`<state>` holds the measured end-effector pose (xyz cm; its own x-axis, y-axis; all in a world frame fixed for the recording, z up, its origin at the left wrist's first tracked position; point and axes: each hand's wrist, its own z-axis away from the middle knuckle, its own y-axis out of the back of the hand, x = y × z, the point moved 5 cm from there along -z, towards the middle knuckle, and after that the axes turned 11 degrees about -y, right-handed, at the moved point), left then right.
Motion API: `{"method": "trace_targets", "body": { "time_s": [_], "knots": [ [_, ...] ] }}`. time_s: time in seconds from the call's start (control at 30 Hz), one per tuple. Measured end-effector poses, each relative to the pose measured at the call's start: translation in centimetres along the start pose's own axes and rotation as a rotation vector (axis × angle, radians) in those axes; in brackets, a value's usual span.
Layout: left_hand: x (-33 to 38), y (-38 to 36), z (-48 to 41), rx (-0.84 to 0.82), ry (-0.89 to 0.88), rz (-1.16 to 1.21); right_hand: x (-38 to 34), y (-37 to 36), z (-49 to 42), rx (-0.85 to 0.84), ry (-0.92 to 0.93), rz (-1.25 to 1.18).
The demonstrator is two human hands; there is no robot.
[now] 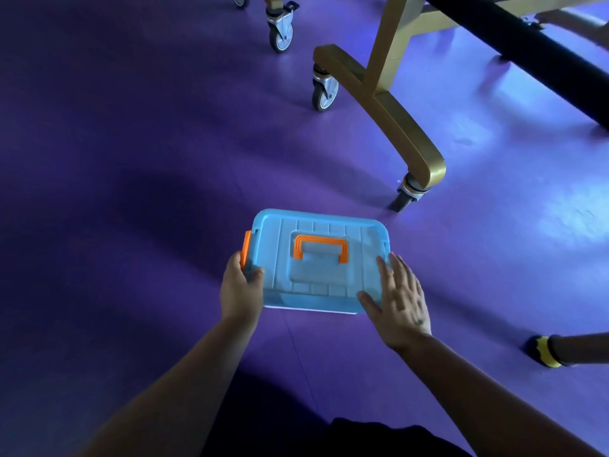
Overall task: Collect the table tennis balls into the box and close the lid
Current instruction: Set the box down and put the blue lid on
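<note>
A single wide-angle camera worn on the person's head looks forward and steeply down at the purple floor (131, 159). The view is close: the box (316, 285) lies at lower centre, within arm's reach, with a gold wheeled frame (389, 103) at upper right.

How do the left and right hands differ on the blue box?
The left hand grips the blue box at its left edge by the orange latch; the right hand lies flat on its top. The left fingers curl round the side; the right fingers are straight and spread. The right hand is blurred, the left sharp. Both touch the closed box.
</note>
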<state>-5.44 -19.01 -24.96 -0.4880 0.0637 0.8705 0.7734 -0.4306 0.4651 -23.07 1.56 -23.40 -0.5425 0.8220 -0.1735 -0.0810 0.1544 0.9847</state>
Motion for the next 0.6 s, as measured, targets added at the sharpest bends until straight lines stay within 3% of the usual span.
{"method": "trace_targets", "body": {
  "time_s": [0.1,0.23,0.33,0.43,0.53,0.6],
  "knots": [
    [0.1,0.1,0.0,0.037,-0.020,0.012,-0.7,-1.7,-0.3,-0.155,0.029,-0.050],
    [0.1,-0.2,0.0,0.075,-0.033,0.014,-0.8,-1.0,-0.5,-0.215,-0.017,-0.192],
    [0.5,-0.4,0.3,0.085,-0.091,-0.112,1.0,-0.9,-1.2,-0.176,-0.314,-0.401],
    [0.5,-0.6,0.3,0.073,-0.118,-0.171,2.2,-2.1,-1.4,-0.268,-0.633,-0.720],
    [0.4,-0.8,0.0,0.056,-0.144,-0.171,2.3,-2.7,-1.3,-0.277,-0.761,-0.954],
    [0.5,-1.0,-0.2,0.027,-0.165,-0.185,2.2,-2.5,-1.4,-0.240,-0.747,-0.978]
  ]
}}
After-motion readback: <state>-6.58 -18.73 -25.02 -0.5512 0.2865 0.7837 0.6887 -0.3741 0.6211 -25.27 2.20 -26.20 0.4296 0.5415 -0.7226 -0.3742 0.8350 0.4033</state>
